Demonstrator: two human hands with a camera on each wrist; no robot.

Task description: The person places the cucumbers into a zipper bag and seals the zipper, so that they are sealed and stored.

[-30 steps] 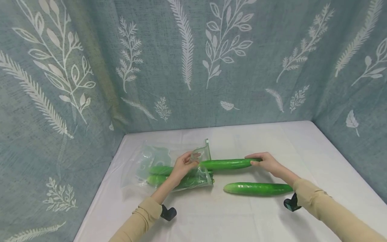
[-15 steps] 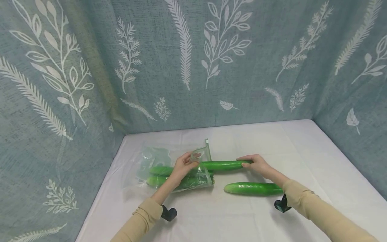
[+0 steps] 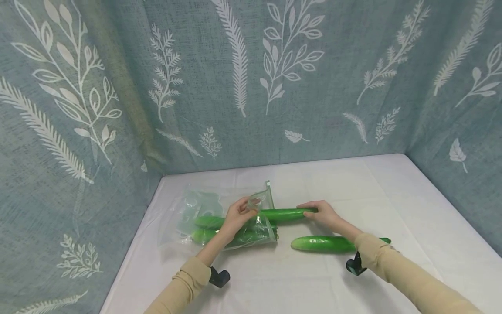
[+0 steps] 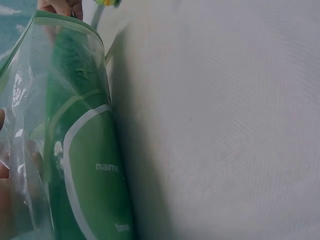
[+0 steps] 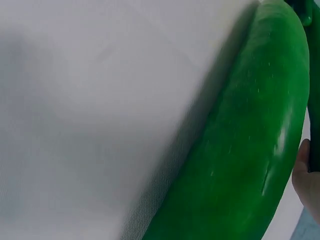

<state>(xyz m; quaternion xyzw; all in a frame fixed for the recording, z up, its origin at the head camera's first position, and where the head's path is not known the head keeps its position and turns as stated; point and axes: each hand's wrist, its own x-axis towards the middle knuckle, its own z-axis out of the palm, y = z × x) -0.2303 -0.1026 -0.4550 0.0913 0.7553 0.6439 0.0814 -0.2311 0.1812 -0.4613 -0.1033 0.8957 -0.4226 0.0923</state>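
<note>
Bag of clear, green-printed plastic (image 3: 217,204) (lettered "name" and "time") lies about the left hand (image 3: 237,215), which pinches its mouth; two smooth green cucumbers (image 3: 251,237) are inside. Right hand (image 3: 323,213) grips the outer end of a long, glossy green cucumber (image 3: 288,214), running toward the left hand. Another pale-tipped green cucumber (image 3: 323,244) rests nearer the person than the right hand.

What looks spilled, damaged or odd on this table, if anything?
Nothing stands out: no spill or damage shows. The loose cucumber rests on the table, and the left hand holds the wrinkled clear bag.
</note>
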